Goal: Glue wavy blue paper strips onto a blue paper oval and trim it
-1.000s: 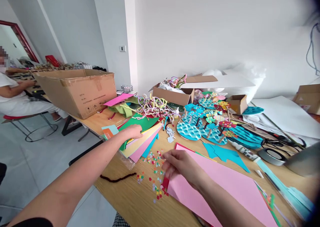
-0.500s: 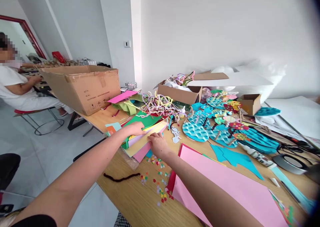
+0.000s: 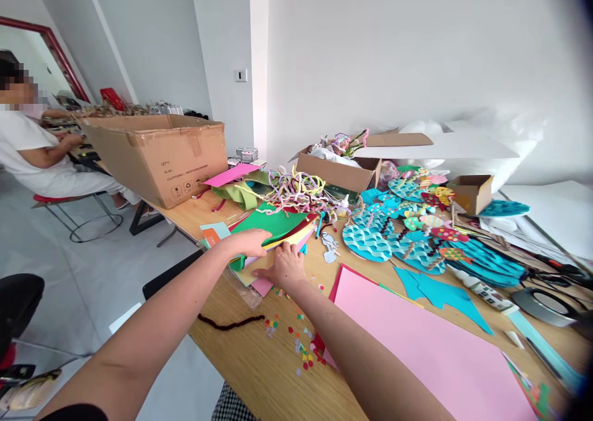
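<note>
A stack of coloured sheets lies near the table's left edge, with a green sheet [image 3: 273, 223] bowed up on top. My left hand [image 3: 250, 243] grips the near edge of the green sheet, its fingertips partly hidden. Just right of it, my right hand [image 3: 283, 265] rests on the pale yellow sheet [image 3: 248, 276] with its fingers and thumb apart. A pink sheet [image 3: 263, 287] pokes out under that hand. Small coloured paper bits [image 3: 303, 350] and a dark brown pipe cleaner [image 3: 231, 325] lie on the wooden table [image 3: 241, 362] nearby.
Large pink sheets [image 3: 398, 340] lie right, near blue fish decorations [image 3: 368, 242], blue cutouts [image 3: 445, 294] and a tape roll [image 3: 546, 305]. Pipe cleaners [image 3: 294, 192] pile up behind the stack. A big carton [image 3: 176, 161] stands left; beyond it sits a person [image 3: 28, 143].
The green sheet now bows up more, over the yellow one. My right hand has spread its fingers, its thumb out to the left. The view has shifted slightly.
</note>
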The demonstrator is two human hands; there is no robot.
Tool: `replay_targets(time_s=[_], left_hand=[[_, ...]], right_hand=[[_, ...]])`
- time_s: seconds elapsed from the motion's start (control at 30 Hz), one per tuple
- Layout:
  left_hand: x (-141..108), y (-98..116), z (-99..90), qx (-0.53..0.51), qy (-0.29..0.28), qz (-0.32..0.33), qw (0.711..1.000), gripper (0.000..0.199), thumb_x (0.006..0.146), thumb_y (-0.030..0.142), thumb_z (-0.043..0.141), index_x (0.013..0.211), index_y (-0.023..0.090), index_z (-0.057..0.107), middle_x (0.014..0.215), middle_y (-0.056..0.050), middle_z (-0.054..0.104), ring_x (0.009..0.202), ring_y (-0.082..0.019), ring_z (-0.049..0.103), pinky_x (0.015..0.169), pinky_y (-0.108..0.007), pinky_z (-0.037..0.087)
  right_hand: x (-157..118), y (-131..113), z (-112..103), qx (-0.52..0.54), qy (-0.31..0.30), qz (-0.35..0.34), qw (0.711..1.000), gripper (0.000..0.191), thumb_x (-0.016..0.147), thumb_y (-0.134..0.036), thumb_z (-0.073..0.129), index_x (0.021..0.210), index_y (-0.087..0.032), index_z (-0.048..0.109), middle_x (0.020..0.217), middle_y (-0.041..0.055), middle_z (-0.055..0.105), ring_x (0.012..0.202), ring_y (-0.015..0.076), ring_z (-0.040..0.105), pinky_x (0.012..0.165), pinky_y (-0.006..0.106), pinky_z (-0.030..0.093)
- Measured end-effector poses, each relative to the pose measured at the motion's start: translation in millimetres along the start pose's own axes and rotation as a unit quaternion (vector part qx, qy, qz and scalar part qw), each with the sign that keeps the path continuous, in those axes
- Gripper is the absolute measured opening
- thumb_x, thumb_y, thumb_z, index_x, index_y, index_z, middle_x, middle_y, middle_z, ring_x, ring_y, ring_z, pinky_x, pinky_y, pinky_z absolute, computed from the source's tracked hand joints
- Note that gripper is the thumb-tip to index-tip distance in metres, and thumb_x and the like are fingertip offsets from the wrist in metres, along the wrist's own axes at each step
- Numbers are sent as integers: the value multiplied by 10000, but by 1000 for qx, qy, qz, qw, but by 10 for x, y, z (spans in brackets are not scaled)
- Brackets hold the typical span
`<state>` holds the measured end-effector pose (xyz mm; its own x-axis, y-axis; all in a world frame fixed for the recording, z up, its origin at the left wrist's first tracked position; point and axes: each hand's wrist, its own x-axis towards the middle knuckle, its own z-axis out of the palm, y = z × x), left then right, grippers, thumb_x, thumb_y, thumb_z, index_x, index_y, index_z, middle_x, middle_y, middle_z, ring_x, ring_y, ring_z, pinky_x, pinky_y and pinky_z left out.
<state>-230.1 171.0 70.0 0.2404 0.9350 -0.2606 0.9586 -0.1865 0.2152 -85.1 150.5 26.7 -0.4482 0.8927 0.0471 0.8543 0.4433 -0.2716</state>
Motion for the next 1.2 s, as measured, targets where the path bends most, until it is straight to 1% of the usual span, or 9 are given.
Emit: replay_targets(time_s=[0.13,0.27,0.33,0.5,0.67,0.8,1.0,1.1,1.2], left_hand=[[-130,-97,95,-48,45,17,998,637,738,168,573,1357,208,431,1388,-98,508,1243,-258,498,977,-329,422],[-282,-132,205,-101,102,50,988,709,736,116,504,1420,205,339,1471,-70,411,1327,-211,401,1063,-300,338],[-342,-127,257,-127,138,59,981,721,748,103,468,1439,211,294,1476,-66,399,1330,-194,390,1057,-297,347],[-433,-115,363,-212,217,54,951,711,775,170,461,1452,196,247,1238,-101,569,1163,-205,533,933,-324,463],[-460,-177,485,-326,254,64,909,681,715,171,491,1374,228,329,1057,-41,572,1050,-179,585,968,-347,443],[-430,-264,593,-335,295,34,894,433,702,185,498,1122,236,405,1055,-40,530,1100,-203,534,988,-382,420],[-392,-321,690,-347,318,8,882,234,724,199,466,873,258,295,1055,-46,514,1146,-234,494,1009,-450,391],[-397,-310,695,-353,322,13,879,228,736,199,468,881,258,302,1106,-54,529,1178,-227,490,1033,-445,366],[-415,-296,687,-356,333,10,873,344,743,197,490,1049,240,339,1190,-82,511,1214,-210,473,1023,-395,378]], right_hand=[[-19,-30,1,-2,-7,11,1000,787,631,-744,610,1121,-128,620,1141,167,536,1086,337,437,904,451,344],[-44,-88,-11,-7,-26,23,999,851,619,-757,605,1161,-101,608,1168,200,530,1110,353,419,918,475,334],[-55,-129,-17,-10,-38,24,999,874,611,-754,614,1183,-94,600,1190,213,525,1124,357,409,938,488,322],[-58,-195,-8,-16,-51,28,998,960,583,-744,642,1256,-66,551,1237,229,509,1163,357,386,1007,518,272],[-43,-198,22,-18,-61,23,998,1017,571,-757,632,1284,-40,523,1270,245,490,1177,364,370,1018,551,261],[-38,-211,32,-23,-65,22,997,1016,582,-754,626,1294,-38,513,1293,250,474,1195,368,353,1026,562,247],[-42,-231,-5,-38,-73,19,996,978,605,-715,648,1300,-41,508,1317,259,457,1218,374,336,1023,567,244],[-42,-228,-12,-34,-67,21,997,943,598,-714,651,1273,-65,541,1285,238,489,1198,361,363,1022,545,253],[-51,-228,2,-27,-54,22,998,903,600,-722,643,1233,-81,574,1247,237,513,1177,362,384,1006,540,265]])
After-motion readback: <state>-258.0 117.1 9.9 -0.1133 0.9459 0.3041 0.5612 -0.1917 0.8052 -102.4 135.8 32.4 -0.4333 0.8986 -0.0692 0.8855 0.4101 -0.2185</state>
